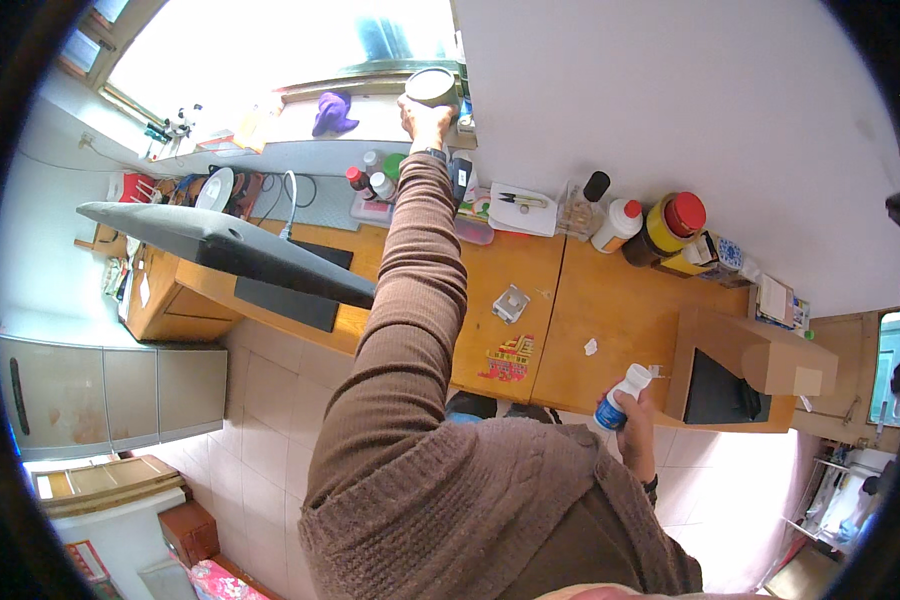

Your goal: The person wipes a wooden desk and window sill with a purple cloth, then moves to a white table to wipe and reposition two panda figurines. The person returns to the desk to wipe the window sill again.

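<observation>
My left hand (427,120) reaches out to the windowsill at the top, its fingers around a round container with a pale lid (430,84). A crumpled purple cloth (334,114) lies on the sill to the left of it. At the lower right, my right hand (634,421) holds a white plastic bottle with a blue label (621,399) beside the desk's front edge. On the wooden desk (525,262) between them are a small grey-white plastic part (511,304), a white scrap (590,346) and a red and yellow sticker (510,360).
A monitor (217,240) stands left of my left arm, over a black mat (300,292). Small bottles (382,185) stand under the sill. Along the wall are a white bottle with a red cap (616,225) and stacked jars (664,229). A cardboard box (757,356) sits at the desk's right end.
</observation>
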Demonstrator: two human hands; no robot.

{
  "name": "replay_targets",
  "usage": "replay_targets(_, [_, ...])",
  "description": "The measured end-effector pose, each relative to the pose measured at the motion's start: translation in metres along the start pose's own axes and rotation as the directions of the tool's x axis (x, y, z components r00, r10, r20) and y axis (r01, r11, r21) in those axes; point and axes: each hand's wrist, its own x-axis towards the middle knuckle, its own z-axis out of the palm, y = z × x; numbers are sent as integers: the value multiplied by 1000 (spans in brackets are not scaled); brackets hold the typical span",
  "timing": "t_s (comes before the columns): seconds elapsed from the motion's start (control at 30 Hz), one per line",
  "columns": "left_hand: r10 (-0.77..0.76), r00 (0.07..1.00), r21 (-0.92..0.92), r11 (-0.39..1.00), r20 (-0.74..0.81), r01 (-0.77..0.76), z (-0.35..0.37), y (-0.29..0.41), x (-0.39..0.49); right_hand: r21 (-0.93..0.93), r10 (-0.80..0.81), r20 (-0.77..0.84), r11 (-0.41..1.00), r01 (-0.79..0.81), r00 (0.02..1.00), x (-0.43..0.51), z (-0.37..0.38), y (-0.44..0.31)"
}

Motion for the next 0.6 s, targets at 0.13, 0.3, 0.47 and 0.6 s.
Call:
replay_targets(0.13, [17,1000,-111,994,3,-17,7,-5,4,71,3,73,997,-8,997,5,0,4])
replay_targets(0.3, [-3,999,-58,998,-53,0,-3,18,-44,126,-30,210,992,3,977,22,11,-15])
replay_targets(0.47, [372,920,-302,869,-127,-393,-32,30,-213,-79,-131,349,983,168,928,65,60,-80])
replay_targets(0.6, [366,743,-429,896,560,-118,-111,-5,-316,-243,-366,527,800,548,767,83,128,-144])
